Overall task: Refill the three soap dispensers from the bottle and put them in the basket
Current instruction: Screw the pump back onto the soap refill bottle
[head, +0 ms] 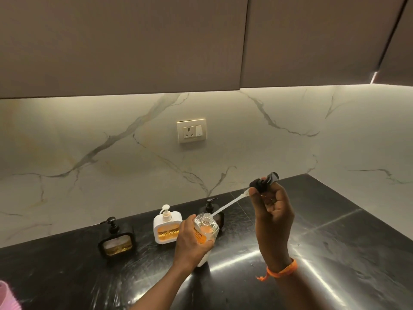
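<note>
At the far left edge, a pink ribbed object (pixel 7 296) pokes into view at the bottom corner; what it is cannot be told. On the black stone worktop (pixel 335 253) stands a black soap dispenser (pixel 117 240) with a clear window showing amber liquid low inside, and to its right a white soap dispenser (pixel 167 227) with a white pump. Just right of that, the left hand (pixel 190 242) has its fingers wrapped around a clear bottle (pixel 205 231) with orange lettering, tilted, its neck open. Behind the bottle, partly hidden, a third dispenser (pixel 211 206) with a black pump stands near the marble wall. The right hand (pixel 271 206) is raised above the worktop, fingers pinching the bottle's black pump head (pixel 263 182), whose white tube (pixel 228 204) slants down to the bottle's mouth. An orange band (pixel 282 270) circles the right wrist. A socket plate (pixel 191 131) sits on the wall.
</note>
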The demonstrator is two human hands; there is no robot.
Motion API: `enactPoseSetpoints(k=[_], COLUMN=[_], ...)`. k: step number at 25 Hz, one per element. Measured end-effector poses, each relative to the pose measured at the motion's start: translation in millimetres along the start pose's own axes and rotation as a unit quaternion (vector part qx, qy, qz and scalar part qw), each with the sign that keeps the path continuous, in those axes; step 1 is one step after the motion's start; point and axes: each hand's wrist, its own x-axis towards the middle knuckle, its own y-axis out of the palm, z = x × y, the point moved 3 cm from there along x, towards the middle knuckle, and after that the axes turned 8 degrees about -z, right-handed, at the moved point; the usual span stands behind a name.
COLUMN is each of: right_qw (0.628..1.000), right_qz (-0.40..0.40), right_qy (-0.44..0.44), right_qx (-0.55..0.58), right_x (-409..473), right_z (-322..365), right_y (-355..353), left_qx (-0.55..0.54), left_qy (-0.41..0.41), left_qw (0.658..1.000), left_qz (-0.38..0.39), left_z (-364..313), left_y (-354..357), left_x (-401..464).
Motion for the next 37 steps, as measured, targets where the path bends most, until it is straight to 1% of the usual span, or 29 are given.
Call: enactPoseSetpoints(k=[5, 14, 20, 30, 34, 37], right_qw=[0.999, 0.997, 0.994, 0.98, 0.974, 0.962], right_qz=[0.02, 0.037, 0.069, 0.141, 0.167, 0.212], right_qy=[-0.024, -0.002, 0.02, 0.0, 0.029, 0.041], right_qx=[-0.033, -0.061, -0.078, -0.142, -0.15, -0.165], right_x=[-15, -32, -52, -77, -91, -105], right_z=[-3, -20, -40, -69, -76, -79], right_y=[7, 19, 32, 47, 48, 48], left_qx=[0.002, 0.013, 0.014, 0.004, -0.01, -0.011], left_qy=[0.007, 0.045, 0.072, 0.036, 0.006, -0.028], left_qw=[1.0, 0.999, 0.997, 0.999, 1.0, 0.999], left_qz=[0.009, 0.013, 0.012, 0.016, 0.016, 0.011], left_z=[2, -8, -20, -18, -11, 1], left_y=[-3, -15, -24, -33, -29, -28], left_x=[-5, -11, -16, -30, -40, -49])
